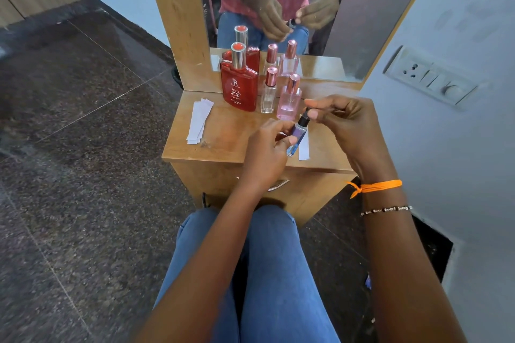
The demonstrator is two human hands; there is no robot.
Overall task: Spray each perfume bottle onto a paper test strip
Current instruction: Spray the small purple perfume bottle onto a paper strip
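My left hand [267, 152] grips a small clear bottle of purple perfume [297, 136], tilted over the table's front right. My right hand [341, 120] pinches its black cap [304, 117] at the top. A white paper strip [303, 146] lies flat just under and behind the bottle. At the back of the table stand a large red bottle [239, 83], a slim clear bottle [269, 93] and a pink bottle [289, 100], all capped. A small stack of unused paper strips [198, 120] lies at the left.
The small wooden table [223, 131] has a mirror [320, 8] at its back that reflects the bottles and hands. A wall with a switch panel [430, 78] is close on the right. Dark stone floor lies to the left. My knees are under the front edge.
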